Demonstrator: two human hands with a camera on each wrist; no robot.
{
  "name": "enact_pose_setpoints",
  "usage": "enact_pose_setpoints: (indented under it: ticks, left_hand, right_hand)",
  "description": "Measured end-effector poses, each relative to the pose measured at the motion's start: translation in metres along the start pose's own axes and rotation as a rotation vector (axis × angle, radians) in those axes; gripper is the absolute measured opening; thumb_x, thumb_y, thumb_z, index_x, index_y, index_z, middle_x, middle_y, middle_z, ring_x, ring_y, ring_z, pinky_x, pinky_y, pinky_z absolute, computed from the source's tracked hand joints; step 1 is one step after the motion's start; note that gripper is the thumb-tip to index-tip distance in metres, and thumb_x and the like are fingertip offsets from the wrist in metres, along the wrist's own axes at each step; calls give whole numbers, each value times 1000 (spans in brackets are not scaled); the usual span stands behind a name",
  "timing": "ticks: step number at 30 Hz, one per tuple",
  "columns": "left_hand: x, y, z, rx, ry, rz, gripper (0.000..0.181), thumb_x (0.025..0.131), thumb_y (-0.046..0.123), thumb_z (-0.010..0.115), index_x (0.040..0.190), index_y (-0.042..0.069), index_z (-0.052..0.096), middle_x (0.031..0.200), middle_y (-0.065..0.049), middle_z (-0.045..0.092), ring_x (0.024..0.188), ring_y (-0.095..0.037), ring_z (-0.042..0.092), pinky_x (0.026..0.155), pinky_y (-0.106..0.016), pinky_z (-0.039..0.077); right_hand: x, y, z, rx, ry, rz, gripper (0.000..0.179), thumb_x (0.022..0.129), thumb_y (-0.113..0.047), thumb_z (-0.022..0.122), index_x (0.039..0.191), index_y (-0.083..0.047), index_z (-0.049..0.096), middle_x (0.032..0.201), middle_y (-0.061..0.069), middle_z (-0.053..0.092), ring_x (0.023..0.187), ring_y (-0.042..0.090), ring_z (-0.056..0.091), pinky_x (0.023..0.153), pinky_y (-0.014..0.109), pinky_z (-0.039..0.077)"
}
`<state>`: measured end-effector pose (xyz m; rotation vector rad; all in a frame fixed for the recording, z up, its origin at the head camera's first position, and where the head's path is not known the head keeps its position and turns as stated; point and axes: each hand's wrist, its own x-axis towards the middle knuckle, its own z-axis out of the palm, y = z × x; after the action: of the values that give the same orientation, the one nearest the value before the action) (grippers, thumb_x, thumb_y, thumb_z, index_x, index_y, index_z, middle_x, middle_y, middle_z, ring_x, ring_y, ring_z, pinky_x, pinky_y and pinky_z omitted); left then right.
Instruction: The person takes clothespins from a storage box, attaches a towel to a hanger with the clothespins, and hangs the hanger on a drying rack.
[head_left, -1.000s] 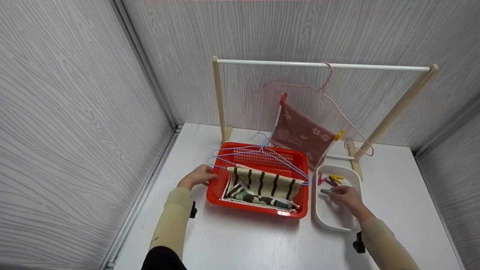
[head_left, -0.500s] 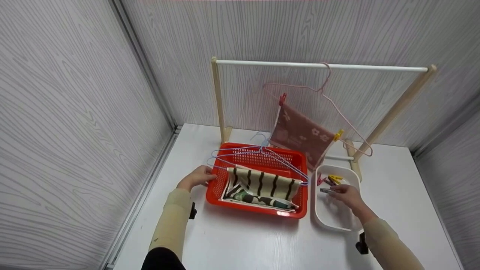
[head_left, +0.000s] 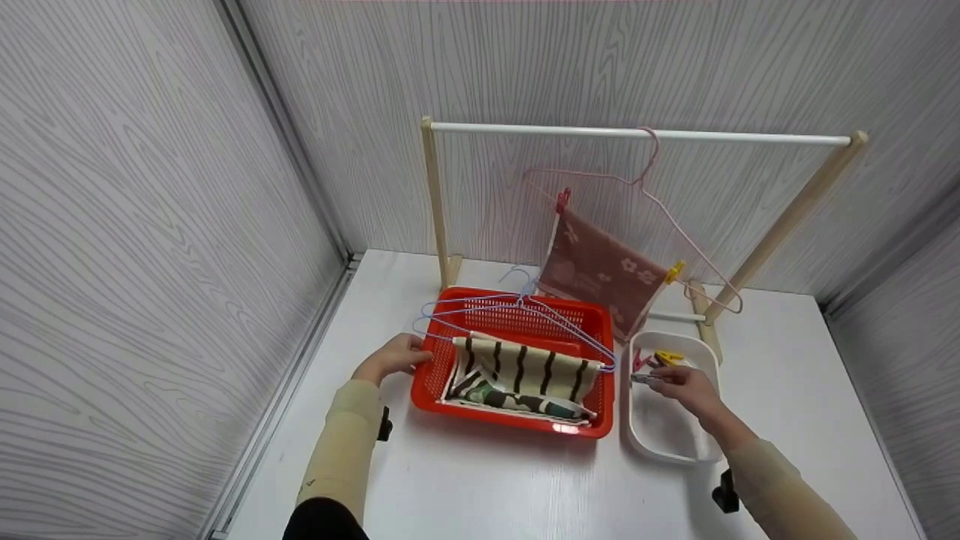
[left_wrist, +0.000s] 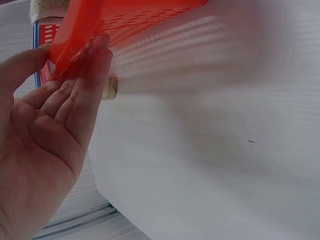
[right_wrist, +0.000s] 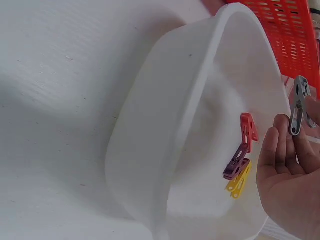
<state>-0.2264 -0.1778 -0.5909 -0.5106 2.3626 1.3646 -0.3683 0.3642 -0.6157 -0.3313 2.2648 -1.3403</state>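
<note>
My left hand (head_left: 394,356) grips the rim of a red plastic basket (head_left: 511,432), thumb over the edge and fingers beneath it in the left wrist view. In the basket lie a cream towel (head_left: 529,366) with dark stripes and a camouflage-patterned cloth (head_left: 517,401). Blue hangers (head_left: 480,304) lie across the basket's top, at the striped towel. My right hand (head_left: 686,387) pinches a grey clothespin (right_wrist: 299,106) over the left part of a white basin (right_wrist: 192,100). Below it, red (right_wrist: 247,131), purple (right_wrist: 236,162) and yellow clothespins (right_wrist: 239,181) rest on the basin's floor.
Behind the basket stands a drying rack with a white bar (head_left: 525,130) and wooden legs. From the bar hangs a pink hanger (head_left: 686,229), tilted, with a dusty-pink flowered towel (head_left: 600,266) clipped by a red and a yellow clothespin. Grey wood-patterned walls enclose the table.
My right hand has moved slightly left and up with the grey clothespin, toward the basin's left rim. My left hand keeps its hold on the basket rim.
</note>
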Motion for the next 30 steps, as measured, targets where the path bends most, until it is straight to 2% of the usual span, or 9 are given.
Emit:
enact_pose_setpoints:
  ticks: [10, 18, 30]
  left_hand:
    - [-1, 2, 1, -7, 14, -29, 42, 107, 20, 63, 137, -9, 57, 132, -23, 67, 115, -30, 70, 98, -41, 61]
    - [0, 1, 0, -22, 18, -33, 45, 106, 22, 64, 139, -8, 56, 135, -23, 64, 118, -32, 68, 100, -43, 60]
    - [-1, 1, 1, -5, 15, -7, 45, 107, 20, 62, 139, -11, 55, 130, -24, 68, 112, -29, 71, 95, -41, 62]
  right_hand:
    - [-6, -9, -4, 50, -15, 2, 44, 100, -14, 73, 132, 15, 64, 106, -4, 76, 88, -6, 64, 80, 16, 54]
    - [-14, -19, -8, 75, -33, -45, 45, 100, -9, 72, 134, 18, 60, 109, -2, 75, 92, -7, 64, 82, 15, 55]
    - [-22, -29, -7, 51, -30, -22, 47, 100, -11, 73, 136, 15, 59, 114, 4, 74, 93, -4, 64, 83, 17, 55]
